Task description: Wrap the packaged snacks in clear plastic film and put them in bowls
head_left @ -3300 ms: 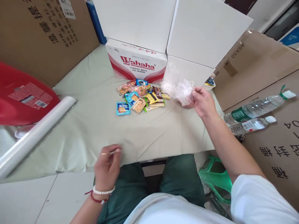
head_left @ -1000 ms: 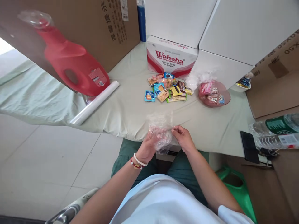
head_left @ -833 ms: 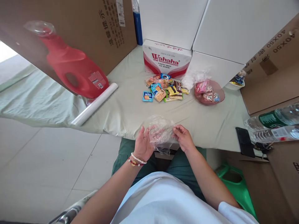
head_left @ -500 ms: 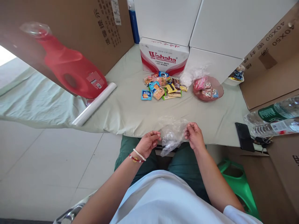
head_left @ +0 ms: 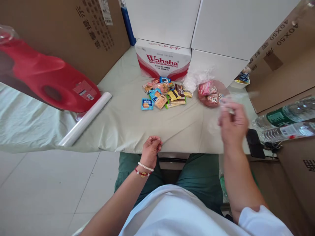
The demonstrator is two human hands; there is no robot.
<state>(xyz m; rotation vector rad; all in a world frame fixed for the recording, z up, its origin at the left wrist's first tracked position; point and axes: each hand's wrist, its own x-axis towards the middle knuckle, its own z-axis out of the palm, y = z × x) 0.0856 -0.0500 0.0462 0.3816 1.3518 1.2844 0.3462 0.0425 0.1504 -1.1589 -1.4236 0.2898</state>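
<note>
My left hand (head_left: pixel 150 149) rests at the front edge of the cloth-covered table, fingers curled closed, with nothing visible in them. To the right, my right hand (head_left: pixel 232 123) is raised over the table and smeared by motion. Its fingers are closed on a clear plastic bag (head_left: pixel 214 124), which shows only faintly around the hand. Just beyond that hand is a pinkish see-through bowl (head_left: pixel 209 103) with several wrapped snacks in it. A pile of small packaged snacks (head_left: pixel 163 93) lies in the middle of the table, past my left hand.
A Wahaha carton (head_left: pixel 163 60) stands behind the snacks, beside crumpled clear plastic (head_left: pixel 193 82). At left are a red jug (head_left: pixel 54 82) and a white plastic roll (head_left: pixel 86 119). Two plastic bottles (head_left: pixel 285 116) and a black phone (head_left: pixel 254 142) lie at right. Large cardboard boxes (head_left: pixel 64 36) flank the table.
My right hand has moved right and forward, carrying the plastic bag away from my left hand. My left hand has let go of the bag. The view has shifted somewhat.
</note>
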